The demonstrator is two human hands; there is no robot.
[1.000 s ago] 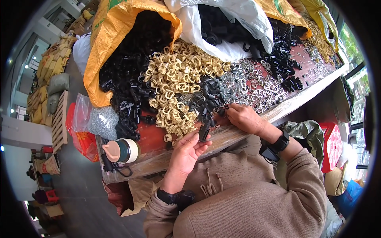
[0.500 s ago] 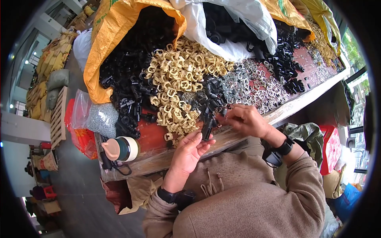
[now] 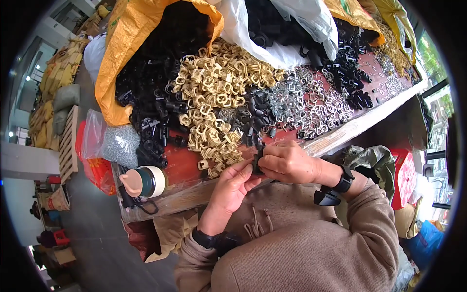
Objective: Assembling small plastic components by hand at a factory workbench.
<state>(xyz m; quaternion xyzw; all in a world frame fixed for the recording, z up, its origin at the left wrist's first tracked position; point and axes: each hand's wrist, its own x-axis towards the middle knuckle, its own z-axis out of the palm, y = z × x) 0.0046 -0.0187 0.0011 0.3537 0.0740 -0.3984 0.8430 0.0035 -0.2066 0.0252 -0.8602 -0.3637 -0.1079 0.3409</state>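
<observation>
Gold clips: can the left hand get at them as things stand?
Probably yes: the gold clips lie just beyond the left hand, with nothing visibly blocking. But it grips a black part, so may need to let go.

Our red-topped desk [image 3: 184,163] carries a pink-lidded, cylindrical green cup [image 3: 147,182] near left, black plastic fittings [image 3: 154,134] beyond it; rightward, pale-gold looped buckles [image 3: 214,100], small black pieces [image 3: 259,111], silver metal rings [image 3: 328,106].

held black piece [image 3: 257,166] seemingly moulded in plastic, silver rings [image 3: 327,108] done in pretty shiny metal, orange sack [image 3: 116,73] made of crinkly plastic
</observation>
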